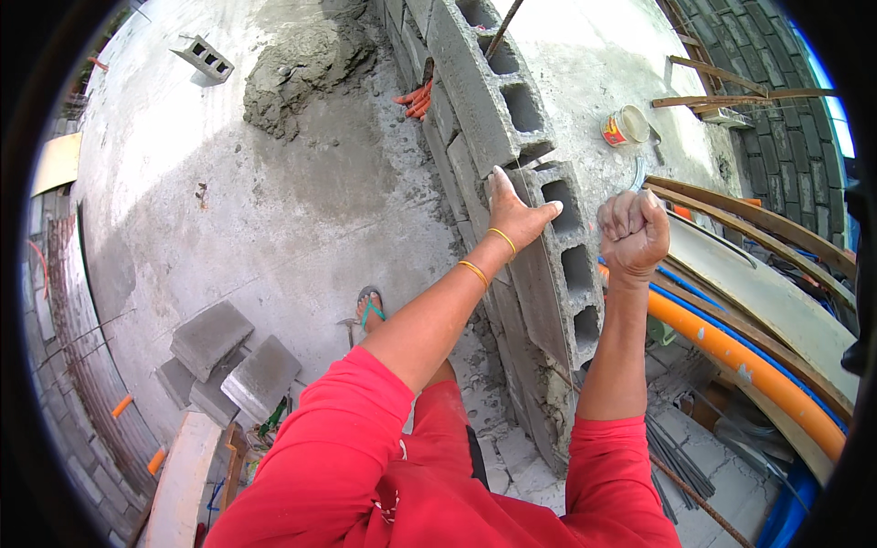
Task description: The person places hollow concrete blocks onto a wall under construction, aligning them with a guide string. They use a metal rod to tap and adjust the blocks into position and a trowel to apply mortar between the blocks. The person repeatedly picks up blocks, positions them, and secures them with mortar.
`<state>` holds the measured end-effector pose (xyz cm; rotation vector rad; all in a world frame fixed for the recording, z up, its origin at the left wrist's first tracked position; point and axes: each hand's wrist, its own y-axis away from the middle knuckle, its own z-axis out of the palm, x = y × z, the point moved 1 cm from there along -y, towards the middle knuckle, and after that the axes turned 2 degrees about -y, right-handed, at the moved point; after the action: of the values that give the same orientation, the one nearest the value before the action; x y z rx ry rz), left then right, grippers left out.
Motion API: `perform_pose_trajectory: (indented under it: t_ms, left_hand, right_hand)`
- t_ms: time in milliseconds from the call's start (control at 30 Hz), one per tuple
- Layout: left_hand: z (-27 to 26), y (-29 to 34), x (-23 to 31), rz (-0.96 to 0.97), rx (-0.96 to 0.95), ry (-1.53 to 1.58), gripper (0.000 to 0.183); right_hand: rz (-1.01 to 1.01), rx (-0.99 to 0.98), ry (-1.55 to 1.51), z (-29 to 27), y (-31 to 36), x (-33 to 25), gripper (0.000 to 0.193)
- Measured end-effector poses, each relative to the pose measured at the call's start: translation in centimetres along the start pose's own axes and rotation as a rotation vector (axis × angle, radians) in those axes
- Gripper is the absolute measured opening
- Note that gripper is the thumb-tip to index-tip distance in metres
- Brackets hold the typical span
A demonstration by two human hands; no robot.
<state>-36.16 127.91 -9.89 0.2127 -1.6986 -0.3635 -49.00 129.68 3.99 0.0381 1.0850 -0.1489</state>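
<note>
A grey hollow concrete block (582, 297) sits on top of the block wall, its row of square cavities facing up. My left hand (517, 221) rests on its far end with thumb and fingers spread, close to the joint with the neighbouring block (498, 78). The thumb reaches over the top edge beside a cavity. Just right of the block, my right hand (632, 233) is raised and closed into a fist, with nothing visible in it.
Wet mortar (306, 78) is heaped on the floor left of the wall, near a loose hollow block (206, 60). Stacked blocks (260, 374) stand lower left. Right of the wall are a bucket (628, 126), an orange pipe (722, 336) and boards (758, 224). A steel rod (502, 29) rises from the wall.
</note>
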Motion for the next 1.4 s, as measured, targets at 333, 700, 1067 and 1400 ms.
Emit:
perform_pose_trajectory:
  t_ms: [333, 700, 1067, 1400]
  left_hand:
    - [2.3, -2.0, -2.6, -0.15, -0.117, 0.349, 0.124]
    - [1.9, -1.8, -1.4, -0.159, -0.131, 0.424, 0.122]
    - [2.5, 1.2, -0.1, -0.372, -0.175, 0.434, 0.124]
    - [4.7, 8.1, -1.0, -0.591, -0.394, 0.323, 0.088]
  right_hand:
    - [-0.097, -0.249, -0.165, -4.3, -8.4, 3.4, 0.038]
    - [0.079, -0.174, -0.023, -5.6, -9.5, 8.9, 0.035]
    - [-0.165, 0.006, 0.039, -7.6, 7.4, 0.2, 0.035]
    - [-0.279, 0.339, 0.087, -9.2, 23.0, 0.2, 0.033]
